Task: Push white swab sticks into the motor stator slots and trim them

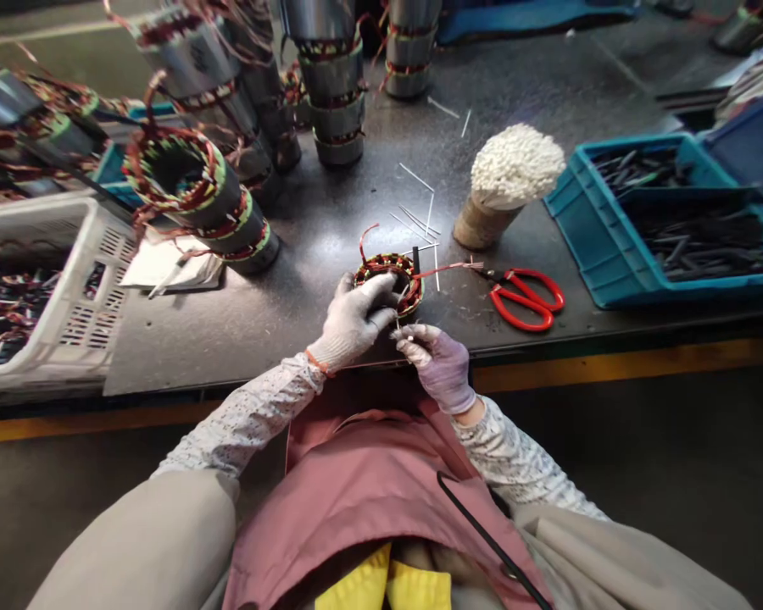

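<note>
"What does the head view show of the work?"

"A wound ring (413,292) sits near the front edge of the dark table (305,313), right in front of the person. The left hand (349,326) is bent over its near side, fingers curled on the rim to hold it."

"And the right hand (442,364)?"

"Just below the ring, its fingertips drawn together on a small pale piece (410,338). It's tiny and partly covered, so I can't say whether that's a strand or a bit of tube."

"How far along does the ring look?"

"The copper is already in it, I'd judge. One red lead (364,241) bends up from the far side, another lead (448,268) runs out to the right, and a short black piece (416,258) stands by the rim. Both leads hang free, so it seems unfinished; the hands are busy at the near edge, and the glove hides how much there is complete."

"Anything lying about?"

"Loose white sticks (430,213) behind the ring, and red-handled scissors (521,298) to its right, untouched. Farther off stand a bundle of white sticks (515,165) and, to the left, a stack of wound cores (219,203)."
</note>
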Demonstrator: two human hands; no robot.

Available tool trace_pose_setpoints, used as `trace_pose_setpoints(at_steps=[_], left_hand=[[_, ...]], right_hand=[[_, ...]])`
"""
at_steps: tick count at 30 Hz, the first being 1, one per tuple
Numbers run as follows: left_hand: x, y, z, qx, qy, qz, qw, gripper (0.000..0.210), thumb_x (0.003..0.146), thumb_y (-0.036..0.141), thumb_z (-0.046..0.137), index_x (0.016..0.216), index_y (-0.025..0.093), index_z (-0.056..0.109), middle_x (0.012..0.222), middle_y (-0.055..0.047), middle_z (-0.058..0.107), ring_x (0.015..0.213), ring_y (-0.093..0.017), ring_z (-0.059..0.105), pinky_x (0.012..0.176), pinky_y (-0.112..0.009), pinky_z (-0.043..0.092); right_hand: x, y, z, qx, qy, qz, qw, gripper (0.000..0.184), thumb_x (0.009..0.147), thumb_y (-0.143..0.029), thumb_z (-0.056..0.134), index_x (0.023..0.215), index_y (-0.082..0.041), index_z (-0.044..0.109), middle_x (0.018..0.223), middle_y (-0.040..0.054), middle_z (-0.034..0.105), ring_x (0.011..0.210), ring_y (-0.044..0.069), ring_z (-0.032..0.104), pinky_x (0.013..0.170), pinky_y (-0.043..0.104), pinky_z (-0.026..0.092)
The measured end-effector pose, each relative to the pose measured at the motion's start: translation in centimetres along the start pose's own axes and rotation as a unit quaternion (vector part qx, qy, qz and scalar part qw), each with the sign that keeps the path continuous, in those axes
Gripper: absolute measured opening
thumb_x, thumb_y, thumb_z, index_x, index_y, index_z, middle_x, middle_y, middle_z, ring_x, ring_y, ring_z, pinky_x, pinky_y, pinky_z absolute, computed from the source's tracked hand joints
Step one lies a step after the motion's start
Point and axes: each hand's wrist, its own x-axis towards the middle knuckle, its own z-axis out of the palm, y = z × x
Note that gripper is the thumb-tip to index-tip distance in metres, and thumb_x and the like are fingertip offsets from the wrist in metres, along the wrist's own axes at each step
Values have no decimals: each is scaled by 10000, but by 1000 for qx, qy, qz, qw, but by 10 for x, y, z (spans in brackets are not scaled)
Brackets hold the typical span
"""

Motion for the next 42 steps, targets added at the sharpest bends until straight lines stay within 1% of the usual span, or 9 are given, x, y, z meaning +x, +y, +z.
trace_pose_setpoints(at_steps=[3,6,21,25,29,33,36,39,42], left_hand=[[-1,-7,6,61,35,130,989,144,883,261,640,993,277,731,981,0,766,1041,-193,685,1170,-479,267],[2,-11,8,66,63,194,977,98,901,268,634,916,278,730,913,11,778,998,-172,710,1142,-459,288],[6,-16,5,-1,59,219,974,83,894,235,645,895,243,727,946,-4,777,983,-154,716,1102,-403,351],[8,-15,4,5,55,225,973,100,901,238,631,889,243,729,954,-3,776,982,-153,715,1100,-407,351],[9,-15,1,17,17,212,977,99,902,269,632,909,251,730,963,3,775,987,-154,713,1100,-408,349],[8,-13,-3,41,-17,179,983,134,898,274,645,1013,242,707,1075,-13,755,1054,-164,690,1134,-410,327],[9,-10,-8,91,-60,177,978,452,847,316,714,1263,184,593,1209,-75,705,1184,-207,628,1150,-414,326],[11,-7,-12,148,-101,177,968,518,844,350,712,1296,147,562,1150,-95,723,1136,-233,650,1164,-444,305],[17,-4,-15,173,-140,170,960,407,862,367,684,1217,183,609,1078,-70,742,1069,-230,675,1143,-449,330]], right_hand=[[1,-14,-8,-51,-6,-64,997,42,795,-258,725,799,-218,715,871,31,739,798,157,705,755,285,590],[10,-30,-13,-103,-21,-120,987,57,811,-207,705,756,-208,691,799,21,695,740,129,670,698,249,558],[42,-27,-20,-207,-78,-129,967,116,823,-267,703,743,-195,660,739,17,676,691,141,632,664,255,492],[53,-21,-17,-314,-111,-150,931,166,864,-321,653,789,-177,686,755,46,681,693,159,618,646,260,447],[54,-31,-22,-452,-113,-253,848,305,946,-368,515,797,-155,675,766,83,666,612,145,530,553,278,284],[46,-48,-38,-377,-194,-346,837,305,940,-305,478,700,-176,616,646,48,611,547,124,458,537,289,239],[37,-57,-45,-248,-181,-282,909,236,904,-286,521,715,-189,625,733,57,662,598,121,531,543,267,322],[23,-64,-39,-79,-168,-81,979,308,918,-305,461,677,-179,605,667,44,635,503,101,520,466,239,354],[19,-73,-29,142,-221,182,948,330,855,-361,535,579,-182,501,486,-36,465,329,49,310,327,200,201]])
